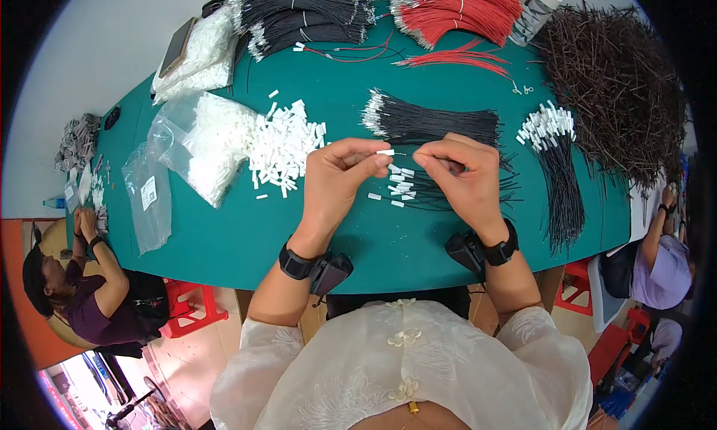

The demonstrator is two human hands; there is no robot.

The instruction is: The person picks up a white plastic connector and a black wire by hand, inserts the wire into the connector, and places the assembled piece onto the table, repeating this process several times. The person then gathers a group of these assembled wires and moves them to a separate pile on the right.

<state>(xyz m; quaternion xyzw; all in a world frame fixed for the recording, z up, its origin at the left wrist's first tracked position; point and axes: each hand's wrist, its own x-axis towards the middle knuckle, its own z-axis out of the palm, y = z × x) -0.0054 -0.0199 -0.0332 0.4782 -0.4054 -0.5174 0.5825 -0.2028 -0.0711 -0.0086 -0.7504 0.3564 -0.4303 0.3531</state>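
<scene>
My left hand (333, 177) pinches a small white plastic sleeve (385, 153) between thumb and forefinger. Facing it, my right hand (470, 177) is closed in a pinch, and a thin wire end (401, 154) juts from its fingertips toward the sleeve. From here I cannot tell whether the wire end touches the sleeve. Below the fingertips lie several black wires with white sleeves (402, 187) on their ends. Just beyond my hands rests a bundle of black wires (441, 121) with bare metal tips. Loose white sleeves (287, 142) are heaped to the left, spilling from a clear bag (213, 142).
Finished-looking sleeved black wires (556, 168) lie at right, beside a big dark brown tangled pile (609, 86). Black bundles (306, 15), red bundles (459, 11) and a plastic jar (535, 13) line the far edge. Other people sit at left (89, 295) and right (657, 269).
</scene>
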